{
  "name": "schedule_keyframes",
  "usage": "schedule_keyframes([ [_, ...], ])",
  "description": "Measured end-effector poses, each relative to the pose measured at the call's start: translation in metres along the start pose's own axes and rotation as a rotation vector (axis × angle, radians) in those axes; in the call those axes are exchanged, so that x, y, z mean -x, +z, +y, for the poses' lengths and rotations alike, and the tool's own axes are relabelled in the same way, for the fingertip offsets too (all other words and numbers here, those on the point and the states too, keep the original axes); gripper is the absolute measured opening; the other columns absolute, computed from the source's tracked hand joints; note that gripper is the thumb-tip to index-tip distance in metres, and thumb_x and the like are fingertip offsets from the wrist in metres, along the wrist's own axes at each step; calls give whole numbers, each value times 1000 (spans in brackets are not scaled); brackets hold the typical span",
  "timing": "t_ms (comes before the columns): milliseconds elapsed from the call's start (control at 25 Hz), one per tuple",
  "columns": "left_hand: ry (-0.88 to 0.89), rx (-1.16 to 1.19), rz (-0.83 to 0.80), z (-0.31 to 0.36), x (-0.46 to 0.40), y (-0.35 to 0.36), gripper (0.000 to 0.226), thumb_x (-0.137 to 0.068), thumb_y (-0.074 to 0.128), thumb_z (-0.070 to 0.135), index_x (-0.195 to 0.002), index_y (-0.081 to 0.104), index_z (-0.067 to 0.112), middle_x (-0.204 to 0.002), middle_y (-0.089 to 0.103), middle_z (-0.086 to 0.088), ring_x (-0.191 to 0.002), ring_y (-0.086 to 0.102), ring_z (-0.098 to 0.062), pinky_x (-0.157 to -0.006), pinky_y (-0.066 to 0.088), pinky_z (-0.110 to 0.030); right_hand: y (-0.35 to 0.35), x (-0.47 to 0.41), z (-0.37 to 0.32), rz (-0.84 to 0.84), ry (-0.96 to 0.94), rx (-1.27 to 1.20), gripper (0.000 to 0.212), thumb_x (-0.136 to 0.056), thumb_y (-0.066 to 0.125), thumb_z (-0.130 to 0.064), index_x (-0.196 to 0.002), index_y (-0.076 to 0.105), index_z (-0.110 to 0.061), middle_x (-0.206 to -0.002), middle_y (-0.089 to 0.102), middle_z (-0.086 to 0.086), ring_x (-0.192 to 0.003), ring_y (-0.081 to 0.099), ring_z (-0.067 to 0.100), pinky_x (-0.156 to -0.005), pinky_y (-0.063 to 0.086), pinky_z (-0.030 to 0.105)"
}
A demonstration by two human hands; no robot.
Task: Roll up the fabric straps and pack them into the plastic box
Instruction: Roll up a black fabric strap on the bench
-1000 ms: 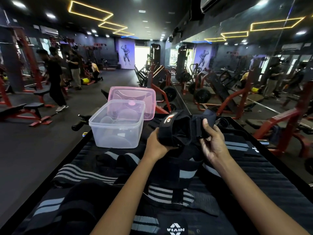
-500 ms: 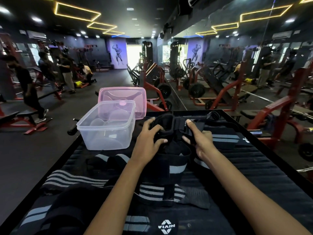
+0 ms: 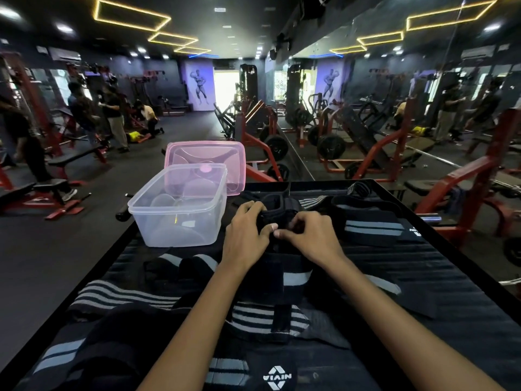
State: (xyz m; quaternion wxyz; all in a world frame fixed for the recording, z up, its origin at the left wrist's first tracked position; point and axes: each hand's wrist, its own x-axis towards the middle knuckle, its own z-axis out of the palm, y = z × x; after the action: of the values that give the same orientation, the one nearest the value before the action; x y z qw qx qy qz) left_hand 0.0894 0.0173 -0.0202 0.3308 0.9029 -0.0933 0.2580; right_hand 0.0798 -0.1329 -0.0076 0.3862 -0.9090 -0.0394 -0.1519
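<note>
A black fabric strap lies bunched on the black table, partly rolled. My left hand grips its left side with curled fingers, thumb tucked against the roll. My right hand pinches the strap's near edge right beside the left thumb. The clear plastic box stands open with nothing inside, just left of my hands, with its pink lid lying behind it. More black straps with grey stripes and white stripes lie spread over the table.
The black table has a raised rim. To its right a mirror wall reflects red gym machines. Several people stand far off on the left by benches. A strap end with a white logo lies at the near edge.
Both hands have lowered the strap from mid-air down onto the table and drawn together over it; the right hand shifted from holding the strap's far end to pinching its near edge.
</note>
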Motion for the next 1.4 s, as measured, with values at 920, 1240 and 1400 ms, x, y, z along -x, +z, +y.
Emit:
schedule_keyframes([
  [920,-90,49,9,-28,-6,-6,19,-81,69,9,-95,55,9,-91,61,-5,-85,54,-23,-74,36,-26,-47,-13,32,-420,54,-134,31,-77,73,-4,-54,56,-14,-91,71,8,-107,64,15,-95,46,32],
  [1240,-48,155,76,-13,-3,4,20,-78,72,12,-90,57,14,-91,64,3,-87,58,-18,-82,48,-31,-90,-8,34,-682,341,-367,40,-78,72,5,-101,43,-9,-56,57,2,-40,50,8,-38,42,18],
  [1400,-31,340,240,-1,-8,4,22,-77,74,9,-93,60,13,-106,64,6,-102,61,-14,-93,48,-29,-78,-13,32,-330,184,-144,53,-73,67,-58,-93,57,-11,-73,56,1,-61,52,10,-52,44,21],
])
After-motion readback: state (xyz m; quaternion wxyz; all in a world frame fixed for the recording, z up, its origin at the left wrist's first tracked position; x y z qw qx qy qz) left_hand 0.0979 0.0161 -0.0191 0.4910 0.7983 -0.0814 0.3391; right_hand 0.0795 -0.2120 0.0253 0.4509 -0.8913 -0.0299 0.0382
